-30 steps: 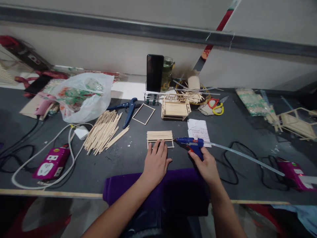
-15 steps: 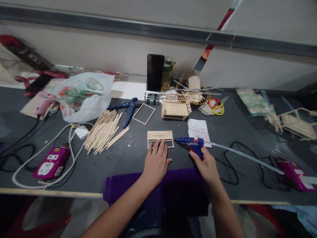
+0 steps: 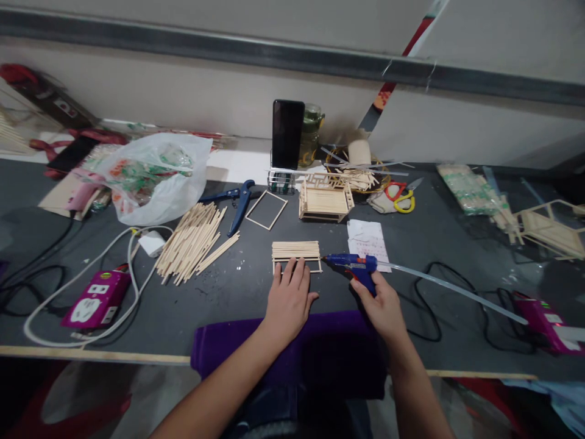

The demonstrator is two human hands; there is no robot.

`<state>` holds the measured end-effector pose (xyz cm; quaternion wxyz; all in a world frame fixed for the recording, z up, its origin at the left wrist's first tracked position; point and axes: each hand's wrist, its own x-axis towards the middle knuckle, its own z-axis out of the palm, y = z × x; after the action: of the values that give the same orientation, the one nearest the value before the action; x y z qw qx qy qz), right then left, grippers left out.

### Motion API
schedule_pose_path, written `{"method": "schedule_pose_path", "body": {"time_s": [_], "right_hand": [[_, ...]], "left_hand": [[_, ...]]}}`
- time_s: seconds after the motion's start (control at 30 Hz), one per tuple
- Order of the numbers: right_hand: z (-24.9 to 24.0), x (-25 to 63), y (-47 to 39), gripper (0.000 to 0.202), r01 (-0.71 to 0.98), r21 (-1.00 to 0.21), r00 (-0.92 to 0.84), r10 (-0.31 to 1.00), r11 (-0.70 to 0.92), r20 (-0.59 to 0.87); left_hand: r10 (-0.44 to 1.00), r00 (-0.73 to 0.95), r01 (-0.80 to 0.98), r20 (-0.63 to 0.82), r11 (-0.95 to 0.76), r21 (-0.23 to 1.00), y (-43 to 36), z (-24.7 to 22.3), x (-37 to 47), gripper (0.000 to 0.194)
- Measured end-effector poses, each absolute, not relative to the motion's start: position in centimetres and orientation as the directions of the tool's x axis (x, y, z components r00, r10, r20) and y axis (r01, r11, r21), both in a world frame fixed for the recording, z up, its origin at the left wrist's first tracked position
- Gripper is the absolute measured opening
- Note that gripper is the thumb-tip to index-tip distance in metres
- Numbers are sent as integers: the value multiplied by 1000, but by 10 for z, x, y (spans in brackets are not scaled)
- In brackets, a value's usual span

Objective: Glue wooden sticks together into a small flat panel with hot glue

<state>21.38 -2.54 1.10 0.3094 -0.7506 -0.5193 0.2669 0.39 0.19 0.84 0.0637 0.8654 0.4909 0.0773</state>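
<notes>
Pressing down on the work with the left hand [image 3: 289, 300], lining up the glue with the right hand [image 3: 382, 305]: that's the picture on the dark table [image 3: 178, 320]. The small stick panel [image 3: 295, 249] lies flat in front of the person, close-set sticks across its far part, open gaps nearer the body. Left fingers lie flat over the near side, not pinching, simply weighing it down. Over on the right, that hand is wrapped around the handle of the blue glue gun [image 3: 354, 262], its nozzle aimed at the panel's right end, a long clear glue stick [image 3: 450, 288] trailing from the back.

By the look of it, this is the gluing of a crosspiece at that right corner. The move calls for a steady nozzle, a small dab and no shift under the left fingers. Spare sticks [image 3: 189, 244] lie loose to the left, and a finished-looking stick model [image 3: 325, 201] stands beyond.

Now the hard parts: does the nozzle touch wood or stop just short? Can't tell. Any fresh glue is too small to see. Fingers cover part of the near rails, the trigger finger is mostly hidden, and the paper's [image 3: 367, 239] writing is unreadable.
</notes>
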Motion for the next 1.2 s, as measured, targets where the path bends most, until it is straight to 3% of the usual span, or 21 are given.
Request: {"method": "schedule_pose_path", "body": {"time_s": [0.67,1.2], "right_hand": [[11,216,-26,53,601,-752,315,945,-270,-87],[46,194,-11,44,421,-887,277,958,-189,-73]], "left_hand": [[859,506,841,77,-512,178,2,7,4,52],[862,502,842,76,-507,184,0,6,5,53]]}}
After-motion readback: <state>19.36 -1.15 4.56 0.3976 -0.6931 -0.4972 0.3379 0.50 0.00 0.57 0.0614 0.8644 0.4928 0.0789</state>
